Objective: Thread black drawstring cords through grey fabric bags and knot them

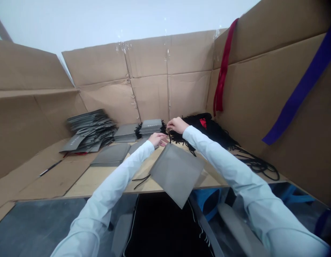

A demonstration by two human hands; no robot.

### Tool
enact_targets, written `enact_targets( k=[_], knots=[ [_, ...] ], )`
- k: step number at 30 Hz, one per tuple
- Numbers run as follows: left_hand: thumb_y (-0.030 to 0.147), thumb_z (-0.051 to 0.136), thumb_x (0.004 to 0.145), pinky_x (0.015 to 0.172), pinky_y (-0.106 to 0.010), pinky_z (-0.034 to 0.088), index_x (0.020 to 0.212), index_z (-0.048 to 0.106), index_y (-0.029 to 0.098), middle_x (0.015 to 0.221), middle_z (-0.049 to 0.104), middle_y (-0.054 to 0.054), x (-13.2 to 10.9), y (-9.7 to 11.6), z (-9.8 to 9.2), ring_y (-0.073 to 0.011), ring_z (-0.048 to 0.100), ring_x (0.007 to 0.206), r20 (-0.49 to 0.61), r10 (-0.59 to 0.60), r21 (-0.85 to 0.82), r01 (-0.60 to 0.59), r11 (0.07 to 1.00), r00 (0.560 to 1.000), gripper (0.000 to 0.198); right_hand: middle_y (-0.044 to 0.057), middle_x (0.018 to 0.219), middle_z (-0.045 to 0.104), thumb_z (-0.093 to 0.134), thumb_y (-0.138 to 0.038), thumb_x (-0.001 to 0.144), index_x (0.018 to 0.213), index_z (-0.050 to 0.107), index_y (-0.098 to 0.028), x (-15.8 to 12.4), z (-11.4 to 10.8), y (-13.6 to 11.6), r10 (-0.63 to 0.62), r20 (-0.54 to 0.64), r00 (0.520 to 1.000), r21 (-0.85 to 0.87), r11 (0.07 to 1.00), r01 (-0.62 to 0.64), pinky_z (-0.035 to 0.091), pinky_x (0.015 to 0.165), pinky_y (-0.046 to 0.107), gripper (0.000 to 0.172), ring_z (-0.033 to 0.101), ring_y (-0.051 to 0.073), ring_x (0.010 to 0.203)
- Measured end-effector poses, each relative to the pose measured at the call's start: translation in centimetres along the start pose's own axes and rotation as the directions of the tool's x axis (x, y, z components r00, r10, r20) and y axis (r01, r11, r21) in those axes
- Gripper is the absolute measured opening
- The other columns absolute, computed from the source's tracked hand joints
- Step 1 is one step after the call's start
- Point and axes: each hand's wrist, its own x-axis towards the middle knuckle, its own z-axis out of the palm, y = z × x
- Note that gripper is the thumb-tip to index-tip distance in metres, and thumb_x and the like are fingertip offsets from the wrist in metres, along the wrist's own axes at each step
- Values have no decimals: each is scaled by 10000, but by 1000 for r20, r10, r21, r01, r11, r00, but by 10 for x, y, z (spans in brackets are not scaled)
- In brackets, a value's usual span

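- head view: the right hand [176, 125] is drawn to a narrow pinch on a thin black cord [169, 136], which drops toward the top edge of a flat grey bag [176, 175].
- the left hand [158, 139] sits just beside that edge, fingers slightly spread; whether they grip the bag or the cord can't be made out.
- the grey bag lies tilted, its lower corner jutting past the front edge of a plywood table [101, 182].
- a firm pinch close to the bag's edge looks best here, since a longer free length of cord would tend to whip about.
- a loose black cord end [141, 181] runs out from under the bag's left side.
- farther out sit stacks of grey bags [90, 130] and a black cord bundle [208, 130] with a red patch [203, 123] in it.
- a marker [50, 167] lies on the left; a red ribbon [221, 67] and a purple band [299, 85] hang on cardboard walls [165, 75].
- hard to see: the fingertips overlap the cord, and the bag's top edge is partly hidden — so any hole there stays out of sight.
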Motion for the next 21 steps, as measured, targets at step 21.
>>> enact_targets(
  k=[21],
  knots=[
    [128, 303, 797, 521, -235, 348, 904, 565, 134, 865, 570, -130, -15, -3, -36, -160, 475, 752, 468, 385, 875, -479, -72, 795, 283, 5, 525, 601, 557, -169, 677, 723, 658, -117, 39, 2, -34, -85, 198, 976, 230, 973, 38, 405, 569, 161, 122, 537, 76, 501]
  ],
)
